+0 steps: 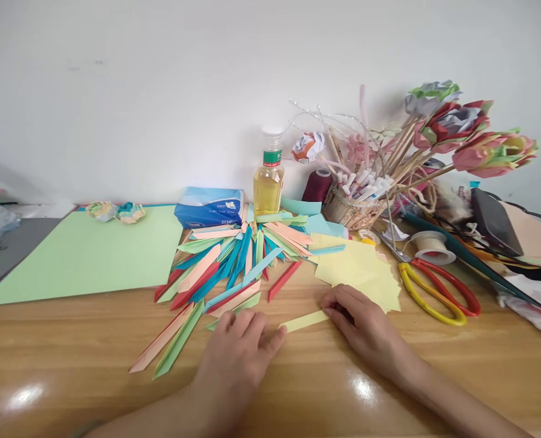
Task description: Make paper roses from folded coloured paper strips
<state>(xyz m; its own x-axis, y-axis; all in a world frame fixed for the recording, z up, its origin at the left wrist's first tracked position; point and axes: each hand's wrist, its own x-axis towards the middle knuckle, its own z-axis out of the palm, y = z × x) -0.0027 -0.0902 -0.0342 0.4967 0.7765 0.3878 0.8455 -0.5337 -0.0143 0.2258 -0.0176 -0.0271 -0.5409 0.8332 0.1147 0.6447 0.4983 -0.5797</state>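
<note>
A pale yellow paper strip (304, 322) lies between my hands, low over the wooden table (298, 389). My left hand (241, 350) pinches its left end between thumb and fingers. At the strip's right end, my right hand (357, 316) is closed, with thumb and forefinger together on the paper. Just beyond my hands is a pile of folded strips (238, 255) in blue, red, green and peach. A stack of yellow paper (359, 271) sits behind my right hand.
Large scissors (430, 286) with red and yellow handles lie at the right, near a thread spool (434, 246). Behind stand a bottle (268, 185), a tissue pack (209, 208) and a basket (352, 210) with paper flowers. Green sheets (97, 255) cover the left.
</note>
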